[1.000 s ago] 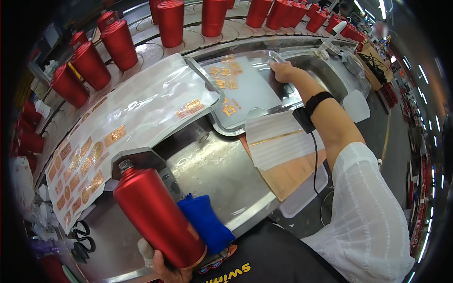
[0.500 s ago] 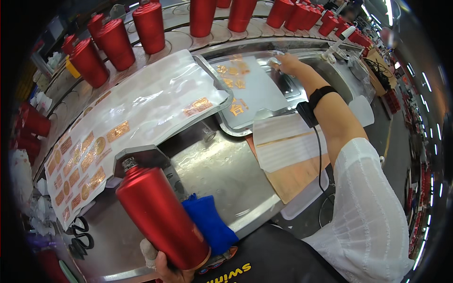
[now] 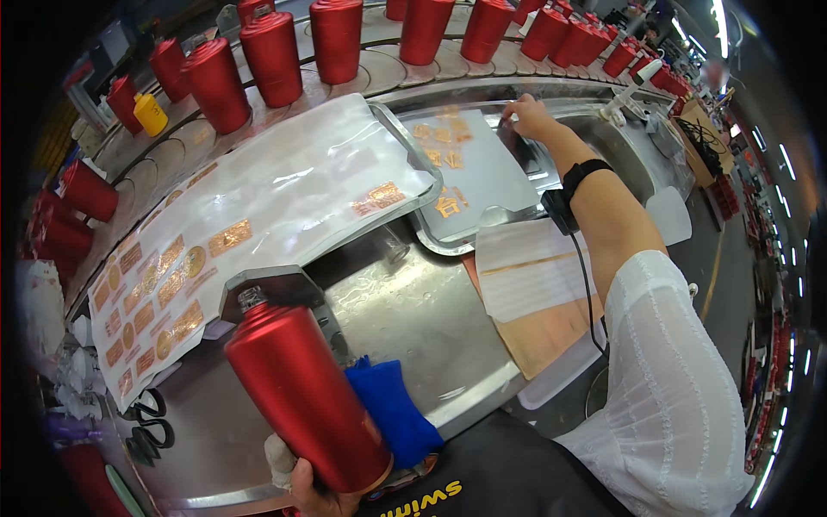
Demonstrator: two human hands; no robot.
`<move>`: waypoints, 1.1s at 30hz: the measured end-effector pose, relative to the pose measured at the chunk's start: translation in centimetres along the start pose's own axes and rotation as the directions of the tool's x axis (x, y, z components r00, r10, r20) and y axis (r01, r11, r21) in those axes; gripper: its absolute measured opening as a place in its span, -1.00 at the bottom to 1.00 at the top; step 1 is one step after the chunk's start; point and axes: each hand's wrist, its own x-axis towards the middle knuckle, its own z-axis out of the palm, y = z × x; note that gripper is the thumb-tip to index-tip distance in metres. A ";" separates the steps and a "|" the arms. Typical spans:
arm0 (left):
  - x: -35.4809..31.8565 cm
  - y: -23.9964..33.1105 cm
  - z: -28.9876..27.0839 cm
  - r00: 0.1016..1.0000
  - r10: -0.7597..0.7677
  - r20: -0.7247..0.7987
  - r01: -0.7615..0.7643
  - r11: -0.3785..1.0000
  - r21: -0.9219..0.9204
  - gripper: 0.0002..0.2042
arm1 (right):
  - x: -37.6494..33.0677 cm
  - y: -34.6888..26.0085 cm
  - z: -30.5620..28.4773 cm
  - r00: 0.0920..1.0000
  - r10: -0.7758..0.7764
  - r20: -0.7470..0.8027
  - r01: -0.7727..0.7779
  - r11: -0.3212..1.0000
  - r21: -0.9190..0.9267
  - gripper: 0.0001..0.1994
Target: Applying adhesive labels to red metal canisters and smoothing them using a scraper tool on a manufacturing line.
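My left hand (image 3: 312, 491) grips a red metallic bottle (image 3: 308, 401) near its base; the bottle leans, its bare threaded neck toward the upper left. A pale cover sits on one fingertip. My right hand (image 3: 531, 118) reaches to the far edge of a shallow metal tray (image 3: 448, 247), fingers bent together. What they pinch, if anything, is too small to make out. In the tray lies a pale sheet with gold-orange decals (image 3: 448, 205). Against the held bottle's right side is a blue cloth (image 3: 392, 414).
A large decal sheet (image 3: 284, 181) covers the left side of the metal worktop (image 3: 431, 336). Black scissors (image 3: 153, 422) lie near its lower corner. Red bottles (image 3: 336, 43) and a yellow bottle (image 3: 151, 115) stand along a curved conveyor (image 3: 379, 73). A faucet (image 3: 633, 90) rises at right.
The red bottles on the conveyor have moved right, uncovering the yellow bottle. My right fingers have drawn closer together at the tray's edge. The view has shifted slightly; my left hand keeps its grip.
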 end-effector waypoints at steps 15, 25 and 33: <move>3.4 2.1 -0.9 0.995 0.087 0.056 -0.098 0.965 0.243 -0.29 | -7.2 -5.5 -8.4 0.957 -0.184 -0.225 0.263 0.877 0.401 -0.82; 14.0 9.2 -2.7 0.998 0.039 -0.051 -0.025 0.968 0.250 -0.64 | -25.3 -21.9 -14.4 0.876 -0.478 -0.066 -0.087 -0.292 0.952 -0.86; 14.7 9.9 -0.8 0.985 -0.016 -0.171 0.024 0.999 0.045 -0.87 | -32.5 -26.6 -14.1 0.799 -0.575 -0.175 -0.081 -0.391 0.917 -0.87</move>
